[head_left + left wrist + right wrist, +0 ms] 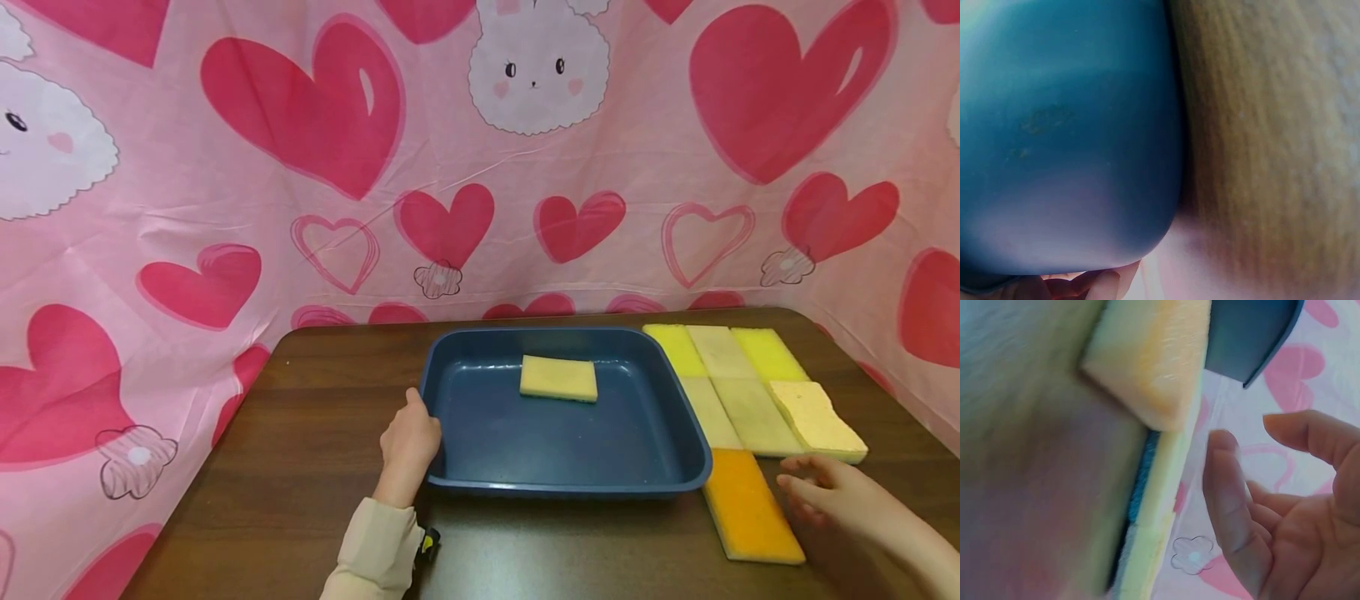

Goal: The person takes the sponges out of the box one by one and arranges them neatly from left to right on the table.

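Observation:
A dark blue rectangular baking pan (pixel 487 446) stands on the table, and my left hand (pixel 410 446) grips its left side. In the left wrist view, curled fingers (pixel 1104 286) show at the edge of the pan's blue wall (pixel 1079 169). One pale yellow sponge (pixel 558 377) lies inside the pan toward the back. Just right of an orange-topped sponge (pixel 752 504), my right hand (pixel 843 496) hovers with loosely bent fingers, thumb and index apart, holding nothing. The right wrist view has this hand (pixel 1285 519) beside the sponges' edges.
Right of the pan, several yellow sponges lie side by side in rows, among them a bright yellow one (pixel 768 354). A wavy-edged pale sponge (pixel 817 417) sits at their right end. Brown wooden table (pixel 300 467) lies around the pan; a heart-patterned pink cloth (pixel 637 167) hangs behind.

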Demonstrator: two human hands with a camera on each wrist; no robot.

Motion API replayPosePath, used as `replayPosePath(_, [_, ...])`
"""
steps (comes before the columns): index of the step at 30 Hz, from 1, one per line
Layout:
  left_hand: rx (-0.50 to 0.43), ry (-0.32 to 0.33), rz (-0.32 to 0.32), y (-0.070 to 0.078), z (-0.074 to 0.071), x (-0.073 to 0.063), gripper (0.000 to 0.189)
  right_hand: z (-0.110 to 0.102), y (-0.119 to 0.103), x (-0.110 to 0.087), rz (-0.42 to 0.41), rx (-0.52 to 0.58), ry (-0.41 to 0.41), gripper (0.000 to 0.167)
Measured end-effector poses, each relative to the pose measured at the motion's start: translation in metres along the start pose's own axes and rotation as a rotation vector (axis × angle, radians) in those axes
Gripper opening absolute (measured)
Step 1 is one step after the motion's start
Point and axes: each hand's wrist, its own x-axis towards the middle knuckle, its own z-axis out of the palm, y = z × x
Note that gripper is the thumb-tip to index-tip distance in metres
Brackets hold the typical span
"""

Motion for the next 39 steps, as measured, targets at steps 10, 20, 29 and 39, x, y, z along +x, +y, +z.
replayPosePath(10, [0.009, -0.006, -0.005, 0.001, -0.001, 0.0, 0.047, -0.006, -0.04, 0.015, -0.042, -0.013, 0.183, 0.045])
replayPosePath(20, [0.002, 0.003, -0.003, 0.001, 0.0, -0.001, 0.045, -0.011, -0.091, 0.034, -0.133, -0.095, 0.296, 0.044])
replayPosePath(29, [0.002, 0.011, -0.003, -0.001, 0.0, 0.0, 0.046, -0.022, -0.136, 0.049, -0.186, -0.115, 0.322, 0.045])
replayPosePath(39, [-0.001, 0.015, 0.004, 0.0, -0.001, -0.001, 0.043, -0.018, -0.175, 0.066, -0.18, -0.114, 0.277, 0.048])
